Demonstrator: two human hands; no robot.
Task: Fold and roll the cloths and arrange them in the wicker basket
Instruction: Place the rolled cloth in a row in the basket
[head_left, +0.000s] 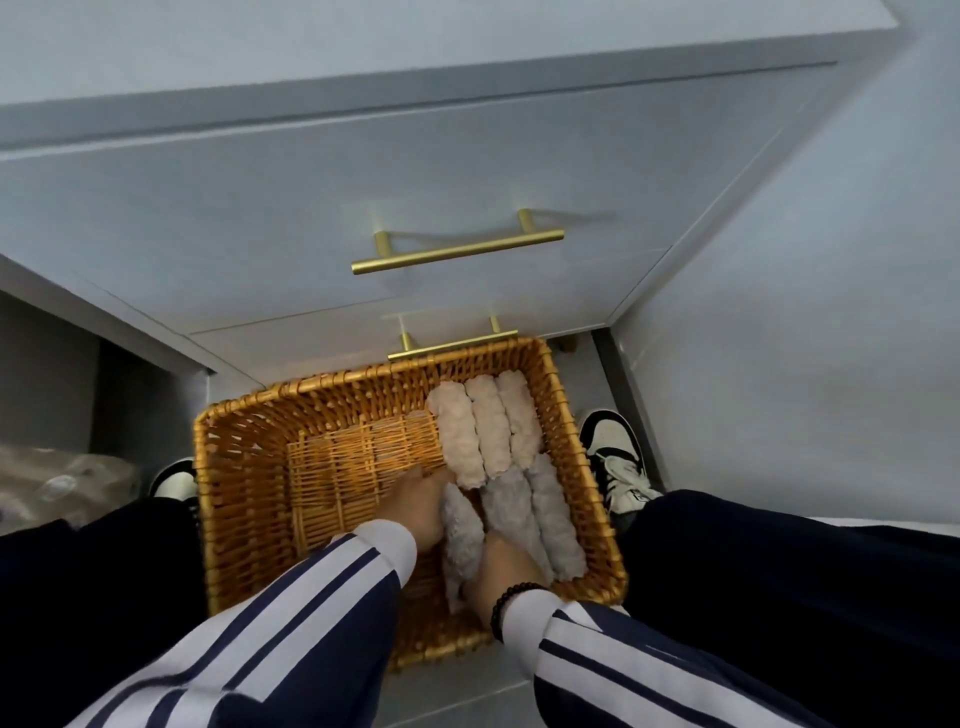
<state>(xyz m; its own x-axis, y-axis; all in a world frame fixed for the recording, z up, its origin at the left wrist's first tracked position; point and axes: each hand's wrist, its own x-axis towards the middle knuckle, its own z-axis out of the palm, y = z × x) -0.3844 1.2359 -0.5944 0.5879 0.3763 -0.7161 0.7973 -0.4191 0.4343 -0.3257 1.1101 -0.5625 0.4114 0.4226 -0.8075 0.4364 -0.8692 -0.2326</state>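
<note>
A wicker basket (244, 488) stands on the floor between my feet. Three rolled pinkish cloths (488, 426) lie side by side at its far right. In front of them lie two rolled grey cloths (550, 514). A third grey rolled cloth (462, 540) sits to their left, between my two hands. My left hand (421, 509) holds its left side, fingers down in the basket. My right hand (506, 566) grips its near right side; the fingertips are hidden behind the roll.
The basket's left half shows bare wicker bottom (353, 467). A blue-grey drawer cabinet with brass handles (457, 249) rises right behind the basket. My shoes (618, 462) flank it. Clear plastic packaging (57, 483) lies at left.
</note>
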